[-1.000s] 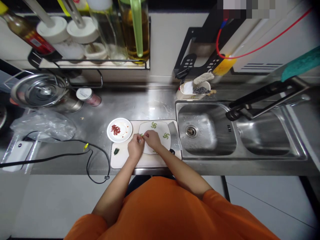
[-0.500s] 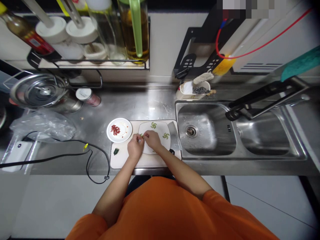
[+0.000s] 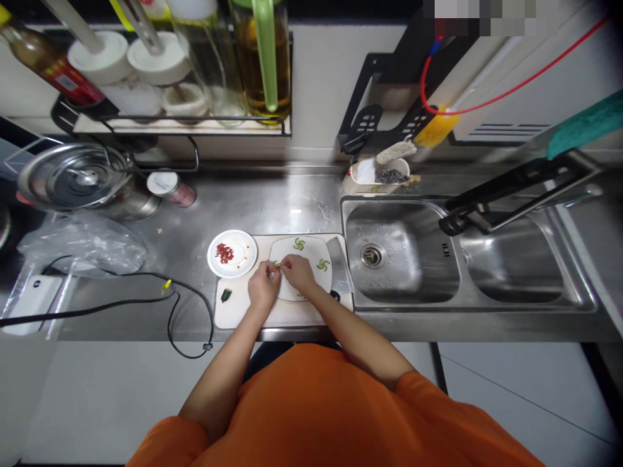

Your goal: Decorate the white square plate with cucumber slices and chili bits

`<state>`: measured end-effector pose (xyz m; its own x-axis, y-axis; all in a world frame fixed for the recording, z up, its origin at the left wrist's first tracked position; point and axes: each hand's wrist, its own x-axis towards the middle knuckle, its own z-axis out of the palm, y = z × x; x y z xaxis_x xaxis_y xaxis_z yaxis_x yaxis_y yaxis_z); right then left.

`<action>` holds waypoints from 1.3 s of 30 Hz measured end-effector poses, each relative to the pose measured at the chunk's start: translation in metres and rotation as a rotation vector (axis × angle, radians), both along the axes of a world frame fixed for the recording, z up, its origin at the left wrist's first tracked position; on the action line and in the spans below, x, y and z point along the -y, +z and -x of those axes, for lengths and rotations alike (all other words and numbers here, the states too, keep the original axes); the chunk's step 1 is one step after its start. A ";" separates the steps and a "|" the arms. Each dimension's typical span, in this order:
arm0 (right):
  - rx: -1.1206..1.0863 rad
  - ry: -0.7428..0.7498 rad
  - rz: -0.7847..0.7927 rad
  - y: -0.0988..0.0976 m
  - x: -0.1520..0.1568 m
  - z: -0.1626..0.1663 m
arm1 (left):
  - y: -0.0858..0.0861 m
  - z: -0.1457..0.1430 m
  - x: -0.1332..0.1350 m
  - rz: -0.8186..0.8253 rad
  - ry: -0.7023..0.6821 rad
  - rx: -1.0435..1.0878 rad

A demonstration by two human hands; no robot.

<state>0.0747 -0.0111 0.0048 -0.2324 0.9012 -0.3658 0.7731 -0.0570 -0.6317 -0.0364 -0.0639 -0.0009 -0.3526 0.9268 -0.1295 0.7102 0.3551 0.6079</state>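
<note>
My left hand (image 3: 264, 284) is closed at the left edge of a white square plate (image 3: 311, 253), fingertips pinched together. Over the plate, my right hand (image 3: 298, 273) has its thumb and fingers pinched too, close beside the left fingertips. Whatever they hold is too small to make out. Green curved slices form pinwheels on the plate, one at the top (image 3: 298, 243) and another on the right (image 3: 323, 264); more green shows by my fingers. The plate rests on a white cutting board (image 3: 238, 315). A dark green vegetable piece (image 3: 226, 295) lies on the board's left part.
A round white plate (image 3: 247, 259) with small red pieces (image 3: 224, 253) overlaps the board's upper left corner. A cleaver (image 3: 339, 263) lies at the board's right. Further right is a double sink (image 3: 403, 292) with a black faucet (image 3: 477, 201). Black cable (image 3: 146, 300) runs across the counter's left.
My right fingertips have shifted very slightly to the right near the left ones. Both hands otherwise keep their place, and the plates and board have not moved.
</note>
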 end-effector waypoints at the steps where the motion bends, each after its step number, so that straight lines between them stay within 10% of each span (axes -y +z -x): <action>1: 0.006 0.000 0.004 0.000 0.000 0.000 | 0.000 0.000 0.000 0.003 -0.002 0.001; 39: -0.033 -0.010 0.001 0.002 0.003 -0.001 | 0.003 0.002 0.003 0.004 -0.003 0.033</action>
<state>0.0758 -0.0137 0.0063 -0.2352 0.9034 -0.3587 0.7511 -0.0653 -0.6570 -0.0388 -0.0668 0.0019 -0.3452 0.9273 -0.1447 0.6908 0.3554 0.6296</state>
